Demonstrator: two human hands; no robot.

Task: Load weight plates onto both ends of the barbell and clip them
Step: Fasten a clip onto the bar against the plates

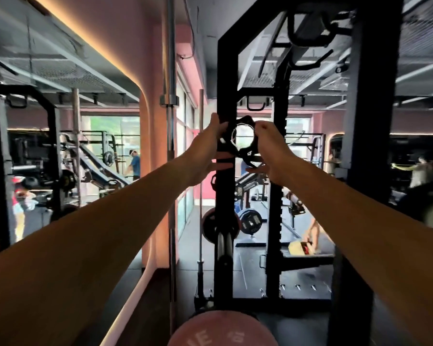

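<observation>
Both arms reach out in front of a black rack post (225, 171). The left hand (208, 151) and right hand (270, 151) each have a closed grip on a side of the black ring clip (242, 138). A pink weight plate (222, 330) sits low down, well below the hands.
</observation>
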